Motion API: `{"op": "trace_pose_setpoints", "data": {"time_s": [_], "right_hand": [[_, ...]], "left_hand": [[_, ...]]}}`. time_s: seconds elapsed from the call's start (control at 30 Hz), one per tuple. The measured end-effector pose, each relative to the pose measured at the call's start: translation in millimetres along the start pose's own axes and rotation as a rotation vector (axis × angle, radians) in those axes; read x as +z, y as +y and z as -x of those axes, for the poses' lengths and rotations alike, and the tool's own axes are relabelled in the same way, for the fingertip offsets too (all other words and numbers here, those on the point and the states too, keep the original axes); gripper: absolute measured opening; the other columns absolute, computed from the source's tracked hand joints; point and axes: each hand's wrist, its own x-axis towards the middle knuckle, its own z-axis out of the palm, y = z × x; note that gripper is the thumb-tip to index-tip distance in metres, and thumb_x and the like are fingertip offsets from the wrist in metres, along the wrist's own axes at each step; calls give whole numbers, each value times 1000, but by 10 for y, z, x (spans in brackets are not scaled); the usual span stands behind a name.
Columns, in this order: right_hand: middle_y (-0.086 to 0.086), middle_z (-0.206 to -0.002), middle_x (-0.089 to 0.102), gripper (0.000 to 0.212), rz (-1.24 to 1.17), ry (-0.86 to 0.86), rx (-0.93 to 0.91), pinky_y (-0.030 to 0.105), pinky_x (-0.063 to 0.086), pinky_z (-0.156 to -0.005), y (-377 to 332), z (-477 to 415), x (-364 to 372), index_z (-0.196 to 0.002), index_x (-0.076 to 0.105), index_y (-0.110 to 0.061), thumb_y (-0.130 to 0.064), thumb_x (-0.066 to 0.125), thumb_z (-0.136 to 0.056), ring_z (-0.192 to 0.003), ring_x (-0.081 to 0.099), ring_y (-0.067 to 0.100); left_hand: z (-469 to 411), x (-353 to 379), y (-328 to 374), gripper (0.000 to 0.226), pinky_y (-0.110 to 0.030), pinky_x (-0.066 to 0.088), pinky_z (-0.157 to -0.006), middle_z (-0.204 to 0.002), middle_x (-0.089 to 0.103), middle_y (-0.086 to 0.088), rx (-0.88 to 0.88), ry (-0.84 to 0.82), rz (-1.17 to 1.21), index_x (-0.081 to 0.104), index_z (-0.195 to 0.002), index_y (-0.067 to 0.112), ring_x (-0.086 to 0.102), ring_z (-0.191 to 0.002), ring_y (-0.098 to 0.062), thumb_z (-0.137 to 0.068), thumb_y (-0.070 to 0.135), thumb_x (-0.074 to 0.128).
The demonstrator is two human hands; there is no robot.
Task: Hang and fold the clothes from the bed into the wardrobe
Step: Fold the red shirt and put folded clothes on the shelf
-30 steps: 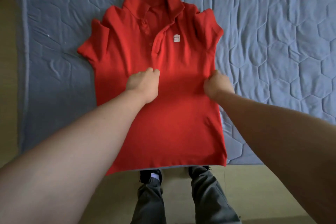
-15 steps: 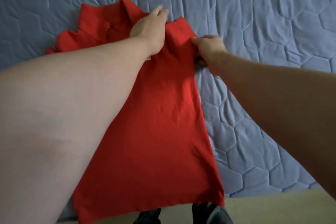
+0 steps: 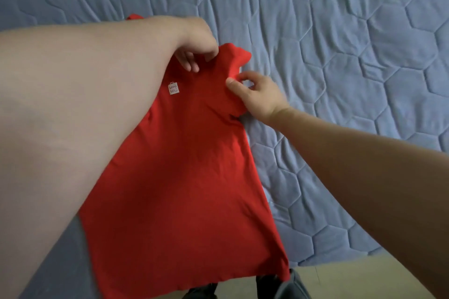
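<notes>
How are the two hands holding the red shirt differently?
The left hand pinches the red shirt near its top; the right hand pinches its side edge lower down. The left arm reaches across the shirt; the right arm reaches over the blue cover. Both grip fabric.

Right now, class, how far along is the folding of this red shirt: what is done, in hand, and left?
Done: the red shirt lies spread front up on the blue quilt, its label showing. In hand: the left hand pinches cloth by the shoulder, the right hand pinches the sleeve edge, likely starting a fold. Left: no fold looks finished, and no wardrobe is in view.
</notes>
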Motion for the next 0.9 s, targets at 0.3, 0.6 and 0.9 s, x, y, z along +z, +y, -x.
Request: {"op": "trace_pose_setpoints", "data": {"time_s": [0.3, 0.6, 0.9], "right_hand": [[6, -140, 47, 35, -42, -227, 18, 41, 42, -110, -57, -28, 4, -109, 73, -15, -24, 82, -77, -129, 49, 23], [4, -84, 66, 29, -398, -92, 216, 51, 59, -83, -31, -66, -64, -102, 66, -7, 3, 75, -76, -87, 70, 31], [-16, -84, 57, 39, -169, 316, 170, 28, 49, -69, 231, -89, 121, -98, 38, -28, -31, 74, -81, -74, 60, 2]], "left_hand": [[-78, -86, 224, 41, -25, 54, -39, -75, 54, -14, 40, 13, 311, 51, -79, 17, 67, -45, -14, -85, -15, 27], [-101, -93, 416, 24, -27, 45, -60, -80, 60, -1, 30, -133, 9, 60, -79, 18, 58, -66, -20, -85, 39, 70], [-128, 67, 515, 22, -20, 45, -45, -76, 59, 3, 224, -70, 365, 57, -87, 26, 61, -47, -4, -103, 12, 51]]}}
